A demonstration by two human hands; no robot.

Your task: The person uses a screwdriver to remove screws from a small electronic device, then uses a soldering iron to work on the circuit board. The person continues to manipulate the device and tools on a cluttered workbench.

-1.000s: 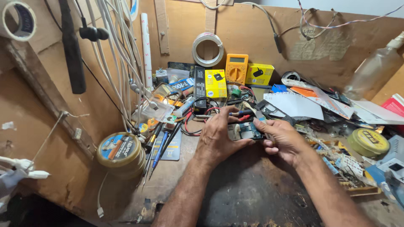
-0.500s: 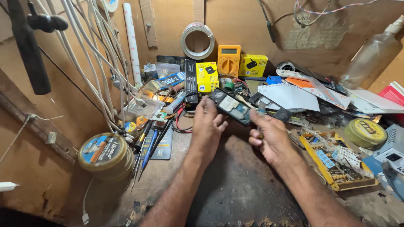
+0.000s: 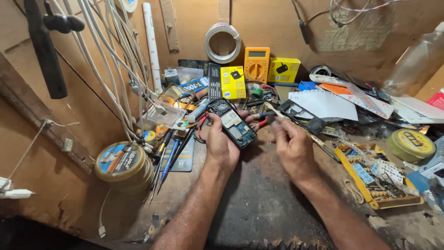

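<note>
My left hand (image 3: 221,146) holds an opened mobile phone (image 3: 232,124) with its back cover off, so the circuit board and a round speaker part show. The phone is tilted, with its top end toward the back wall. My right hand (image 3: 292,147) is just to the right of the phone, its fingertips pinched on a small thin tool (image 3: 262,115) with a dark blue grip that points left toward the phone. Motion blur hides the tool's tip.
A yellow multimeter (image 3: 256,64), two yellow boxes (image 3: 232,82) and a wire coil (image 3: 222,42) stand at the back. White cables (image 3: 115,74) hang at left over a round tin (image 3: 122,163). A black phone frame (image 3: 301,114), papers (image 3: 326,104), a yellow parts tray (image 3: 344,161) and another tin (image 3: 410,144) lie right.
Both hands gripped the phone a second ago. Now only my left hand holds it, farther toward the back wall. My right hand has let go and taken up a thin tool.
</note>
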